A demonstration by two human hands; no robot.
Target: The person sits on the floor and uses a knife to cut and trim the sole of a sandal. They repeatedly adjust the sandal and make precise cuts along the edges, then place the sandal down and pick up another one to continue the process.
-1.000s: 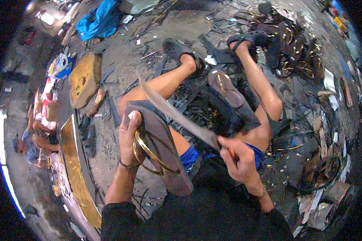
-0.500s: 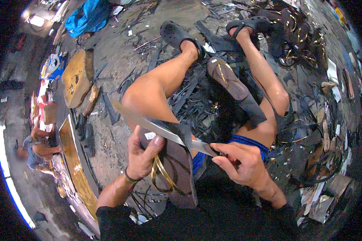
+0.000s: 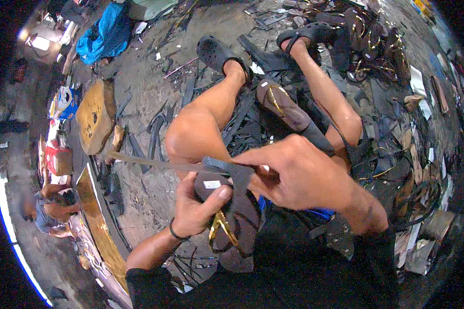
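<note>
My left hand [image 3: 197, 207] grips a brown flip-flop [image 3: 238, 219] with gold straps, thumb on top beside a small white sticker. In my right hand [image 3: 307, 175] is a knife [image 3: 157, 164], its handle hidden in the closed fingers. The long blade points left across the sole's far end. There, a dark offcut of sole [image 3: 216, 165] stands along the blade; whether it is fully separate I cannot tell. Another brown flip-flop [image 3: 281, 105] with a gold strap lies between my legs, on dark sheet material.
Dark rubber scraps [image 3: 242, 121] cover the floor around my legs. A heap of gold-strapped sandals [image 3: 368, 46] lies far right. To the left are a wooden block [image 3: 94, 121], a long board [image 3: 102, 221] and a seated person [image 3: 49, 211]. A blue plastic sheet [image 3: 105, 33] lies far left.
My right hand has moved left and away from me, bringing the knife across the sole's far end. The dark edge piece there now stands up along the blade. My left hand keeps its grip.
</note>
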